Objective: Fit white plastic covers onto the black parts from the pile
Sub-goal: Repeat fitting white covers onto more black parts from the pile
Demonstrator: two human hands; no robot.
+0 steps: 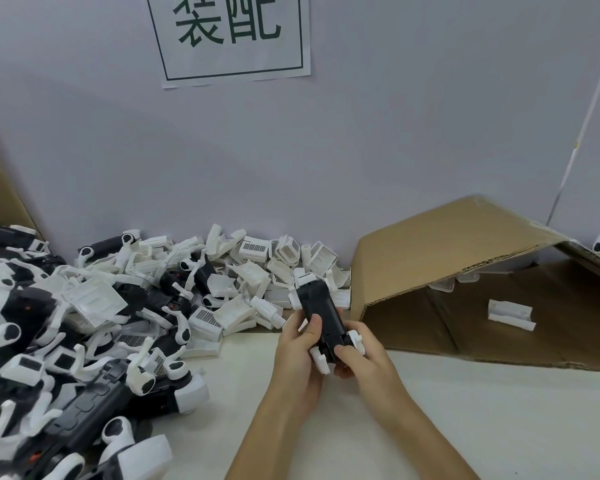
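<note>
Hands met a little below the centre of the view, both gripping one black part (321, 313) above a pale bench (465, 410). The left hand (300, 344) curled round the part's left side, its thumb pressed across the black face. The right hand (364, 355) pinched the near end from the right, thumb on top. The part pointed away from the person toward 12 o'clock, with a white cover (303, 277) showing at its far end and white clips (321, 362) sticking out beside the near end, between the two hands.

At 9 o'clock from the hands, a large pile (94, 327) of black parts mixed with white plastic covers spread over the bench and ran off the left and lower edges of the view. A smaller heap of loose white covers (257, 261) lay at 11 o'clock, against the pale wall (361, 150).

At 3 o'clock, a cardboard box (458, 244) lay on its side with its opening toward the person. One white cover (510, 313) rested inside it, and more white pieces sat deeper in, too shadowed to make out.

At 12 o'clock, high on the wall, hung a paper sign (229, 39) with two large green Chinese characters, 装配, inside a green border.
</note>
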